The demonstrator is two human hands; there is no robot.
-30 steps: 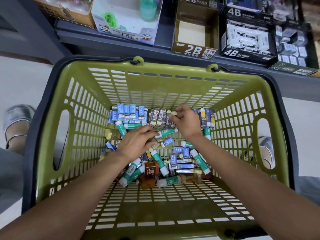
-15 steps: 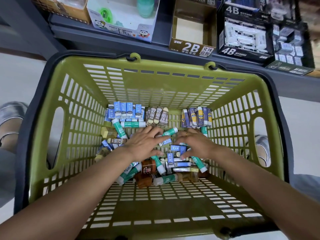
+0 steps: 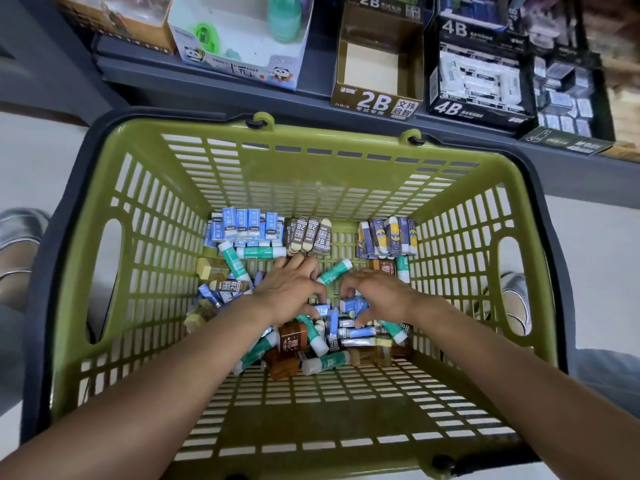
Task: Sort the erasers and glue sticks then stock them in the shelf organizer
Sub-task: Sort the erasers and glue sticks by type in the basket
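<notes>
A green basket [image 3: 311, 136] holds the stock. Along its far wall stand three sorted rows: blue erasers [image 3: 246, 227], brown 2B erasers [image 3: 310, 235] and dark blue and yellow erasers [image 3: 386, 237]. Green glue sticks [image 3: 260, 252] lie just in front of them. A mixed pile [image 3: 330, 344] of erasers and glue sticks fills the middle. My left hand [image 3: 287, 289] rests palm down on the pile, fingers spread, beside one glue stick [image 3: 335, 271]. My right hand [image 3: 381, 296] arches over loose blue erasers [image 3: 349, 306]; its grip is hidden.
On the grey shelf behind the basket stand an empty brown 2B box [image 3: 377, 102], a black 4B box [image 3: 479, 110] with white erasers and a white pencil sharpener box [image 3: 239, 65]. Silver shoes show at left [image 3: 17, 233] and right [image 3: 516, 299].
My right hand left the back rows and came down onto the middle pile. My left hand slid slightly toward the centre of the pile.
</notes>
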